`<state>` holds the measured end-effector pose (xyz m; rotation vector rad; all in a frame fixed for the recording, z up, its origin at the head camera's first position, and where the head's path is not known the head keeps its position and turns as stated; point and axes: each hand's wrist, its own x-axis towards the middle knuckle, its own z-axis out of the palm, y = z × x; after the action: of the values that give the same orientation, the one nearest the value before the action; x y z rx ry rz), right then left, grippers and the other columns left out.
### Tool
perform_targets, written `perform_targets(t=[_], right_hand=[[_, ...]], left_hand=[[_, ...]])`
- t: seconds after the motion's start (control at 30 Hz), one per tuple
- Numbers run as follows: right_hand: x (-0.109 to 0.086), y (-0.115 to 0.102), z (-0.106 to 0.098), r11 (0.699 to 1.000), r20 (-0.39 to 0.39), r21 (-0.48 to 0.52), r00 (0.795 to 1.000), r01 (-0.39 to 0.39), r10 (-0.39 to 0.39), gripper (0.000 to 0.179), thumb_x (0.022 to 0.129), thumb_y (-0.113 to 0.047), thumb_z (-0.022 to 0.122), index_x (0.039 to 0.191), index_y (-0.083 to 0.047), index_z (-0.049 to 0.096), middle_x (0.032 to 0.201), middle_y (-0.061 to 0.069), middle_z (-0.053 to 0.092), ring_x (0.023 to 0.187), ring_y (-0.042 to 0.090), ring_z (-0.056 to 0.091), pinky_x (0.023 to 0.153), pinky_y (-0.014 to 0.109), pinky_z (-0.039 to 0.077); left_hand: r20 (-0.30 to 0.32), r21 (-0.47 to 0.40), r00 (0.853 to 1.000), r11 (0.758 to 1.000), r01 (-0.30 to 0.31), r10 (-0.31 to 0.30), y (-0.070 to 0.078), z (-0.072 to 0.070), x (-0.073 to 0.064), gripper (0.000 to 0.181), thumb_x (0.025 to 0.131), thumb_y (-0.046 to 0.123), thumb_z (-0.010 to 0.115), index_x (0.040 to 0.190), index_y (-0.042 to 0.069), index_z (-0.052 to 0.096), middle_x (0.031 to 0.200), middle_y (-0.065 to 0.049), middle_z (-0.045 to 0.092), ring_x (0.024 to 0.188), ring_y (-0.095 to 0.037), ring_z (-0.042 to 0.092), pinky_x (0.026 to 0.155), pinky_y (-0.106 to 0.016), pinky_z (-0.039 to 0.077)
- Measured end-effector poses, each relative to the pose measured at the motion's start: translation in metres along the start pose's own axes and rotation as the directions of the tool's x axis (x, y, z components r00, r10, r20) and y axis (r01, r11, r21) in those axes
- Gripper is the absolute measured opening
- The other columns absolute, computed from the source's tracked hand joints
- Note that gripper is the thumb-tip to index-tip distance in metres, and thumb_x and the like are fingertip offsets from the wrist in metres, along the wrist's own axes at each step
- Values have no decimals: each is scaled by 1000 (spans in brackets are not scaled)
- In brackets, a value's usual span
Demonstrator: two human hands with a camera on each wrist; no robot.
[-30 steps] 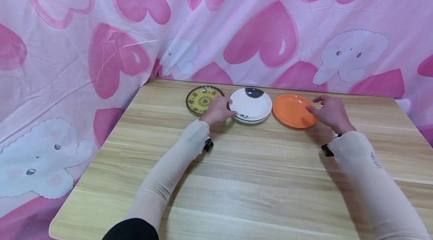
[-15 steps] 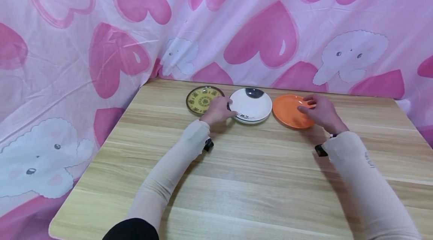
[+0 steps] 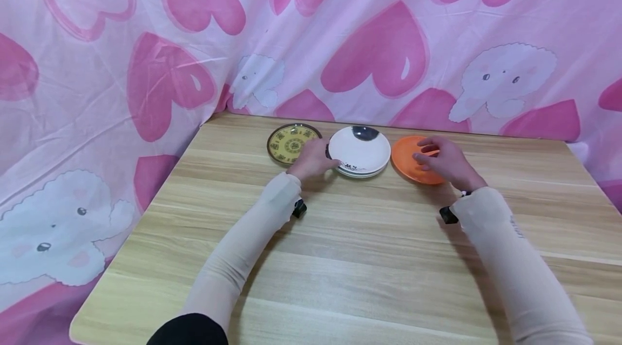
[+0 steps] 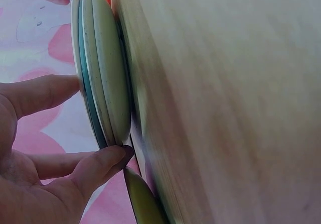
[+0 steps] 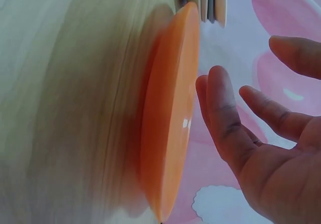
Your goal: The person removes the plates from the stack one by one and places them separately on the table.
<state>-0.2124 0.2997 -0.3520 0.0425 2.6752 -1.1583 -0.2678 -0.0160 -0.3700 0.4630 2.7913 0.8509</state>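
A stack of plates [image 3: 362, 153] with a white one on top, bearing a dark patch and a small black print, sits at the back of the table. My left hand [image 3: 313, 159] grips the stack's left edge; in the left wrist view the thumb is at the upper rim and the fingers [image 4: 100, 166] at the lower side. Layers of cream and teal show in the stack [image 4: 103, 68]. Over the right part of an orange plate [image 3: 408, 159] hovers my right hand [image 3: 449, 161], fingers loosely bent and holding nothing. The right wrist view has this hand above the orange plate [image 5: 168, 118].
Left of the stack lies a yellow-green patterned plate [image 3: 286, 145] with a dark rim, partly behind my left hand. The wooden table [image 3: 340, 258] meets a pink heart-print cloth [image 3: 374, 48] at its back edge.
My right hand has moved left, from beside the orange plate's right rim to over the plate. The left hand and the plates have stayed in place.
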Motion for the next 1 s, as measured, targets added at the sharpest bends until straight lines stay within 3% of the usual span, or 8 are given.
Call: perform_targets(t=[0.23,0.47,0.63,1.0], right_hand=[[3,-13,5,1000,15,-3,1000,-6,6,59,102,-32,58,148,-1,39,144,27,46,119,40,62,100,44,58],[7,-22,14,1000,27,28,1000,-13,12,56,101,-26,59,147,0,40,138,26,49,112,37,66,92,38,62],[8,-29,21,997,27,49,998,-63,62,53,100,-22,60,146,-1,42,128,23,53,101,31,72,92,38,62],[13,-36,32,995,51,45,995,-84,82,49,98,-20,62,142,-5,45,122,19,61,102,30,68,98,41,58]], left_hand=[[7,25,1000,1000,9,-9,1,0,1,55,87,31,78,131,4,60,130,-14,66,124,-31,58,114,-46,45],[5,32,1000,999,14,-15,1,0,2,45,86,31,79,120,4,65,118,-12,69,114,-29,61,108,-44,49],[8,49,1000,999,12,-12,1,0,4,42,85,31,79,115,5,67,113,-11,70,110,-28,62,105,-42,50],[-3,-22,999,999,40,-40,2,-1,2,39,87,26,77,119,5,66,114,-10,70,108,-26,63,103,-41,53]])
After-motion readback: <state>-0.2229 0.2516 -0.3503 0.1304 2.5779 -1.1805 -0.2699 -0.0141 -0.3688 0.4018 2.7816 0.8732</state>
